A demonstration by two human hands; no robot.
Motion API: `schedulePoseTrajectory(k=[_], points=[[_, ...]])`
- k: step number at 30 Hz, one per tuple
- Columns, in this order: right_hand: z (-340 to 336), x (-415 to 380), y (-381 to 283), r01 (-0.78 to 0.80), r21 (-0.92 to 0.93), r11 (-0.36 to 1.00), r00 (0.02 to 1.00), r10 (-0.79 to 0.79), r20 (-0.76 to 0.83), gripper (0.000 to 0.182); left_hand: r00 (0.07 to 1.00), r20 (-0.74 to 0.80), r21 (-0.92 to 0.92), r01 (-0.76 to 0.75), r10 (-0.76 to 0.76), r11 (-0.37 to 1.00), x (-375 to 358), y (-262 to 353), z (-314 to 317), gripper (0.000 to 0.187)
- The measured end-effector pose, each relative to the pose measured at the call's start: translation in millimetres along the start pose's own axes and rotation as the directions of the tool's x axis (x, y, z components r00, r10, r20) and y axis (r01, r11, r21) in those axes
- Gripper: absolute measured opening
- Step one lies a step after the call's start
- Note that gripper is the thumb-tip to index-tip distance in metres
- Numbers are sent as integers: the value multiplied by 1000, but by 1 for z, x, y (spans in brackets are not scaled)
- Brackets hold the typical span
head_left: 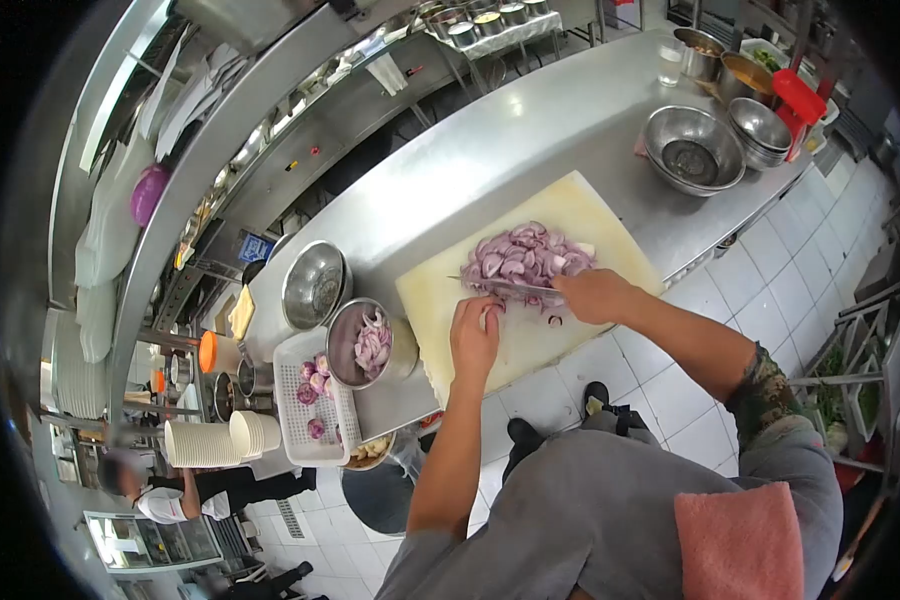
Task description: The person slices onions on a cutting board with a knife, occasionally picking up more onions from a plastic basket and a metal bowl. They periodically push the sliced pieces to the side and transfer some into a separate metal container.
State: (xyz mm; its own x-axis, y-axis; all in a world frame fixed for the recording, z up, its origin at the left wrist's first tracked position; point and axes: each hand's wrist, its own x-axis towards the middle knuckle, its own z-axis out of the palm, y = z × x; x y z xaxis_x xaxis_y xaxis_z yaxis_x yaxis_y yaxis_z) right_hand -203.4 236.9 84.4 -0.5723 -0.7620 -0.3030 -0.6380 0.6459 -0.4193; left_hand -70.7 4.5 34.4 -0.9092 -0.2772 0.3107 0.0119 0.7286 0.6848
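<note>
Steel bowls (695,150) beyond board (440,300); L hand (475,335) pinching onion (491,318), R hand (590,295) gripping knife (515,288) (slices (525,255) behind).

A steel tabletop (490,150) carries a pale cutting board (440,300) near its front edge. Beside the board stand a steel pot (355,350), an empty steel bowl (315,285) and a white perforated tray (300,405). At the far end sit stacked steel bowls (695,150) and what may be a glass (670,62).

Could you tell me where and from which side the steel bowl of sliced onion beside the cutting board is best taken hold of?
Probably by its rim: the steel bowl stands upright and open. Come from above on the near side; the white basket and the cutting board crowd its flanks.
</note>
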Motion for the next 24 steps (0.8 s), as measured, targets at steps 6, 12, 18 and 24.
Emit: schedulePoseTrajectory(k=[6, 12, 18, 24], points=[[-22, -17, -16, -74, -38, 997, 976, 64, -208, 33, 950, 128, 125, -302, 286, 945, 17, 85, 32, 37], [-62, -57, 6, -196, -114, 974, 944, 156, -292, 35, 974, 97, 197, -219, 203, 956, 26, 45, 56, 40], [-96, -132, 68, -248, -69, 966, 921, 214, -324, 31, 979, -6, 349, -189, 204, 918, 18, 9, 41, 37], [-39, -161, 75, -174, 285, 942, 951, 236, -201, 35, 890, -455, 264, 167, -30, 950, -21, -9, -150, 39]])
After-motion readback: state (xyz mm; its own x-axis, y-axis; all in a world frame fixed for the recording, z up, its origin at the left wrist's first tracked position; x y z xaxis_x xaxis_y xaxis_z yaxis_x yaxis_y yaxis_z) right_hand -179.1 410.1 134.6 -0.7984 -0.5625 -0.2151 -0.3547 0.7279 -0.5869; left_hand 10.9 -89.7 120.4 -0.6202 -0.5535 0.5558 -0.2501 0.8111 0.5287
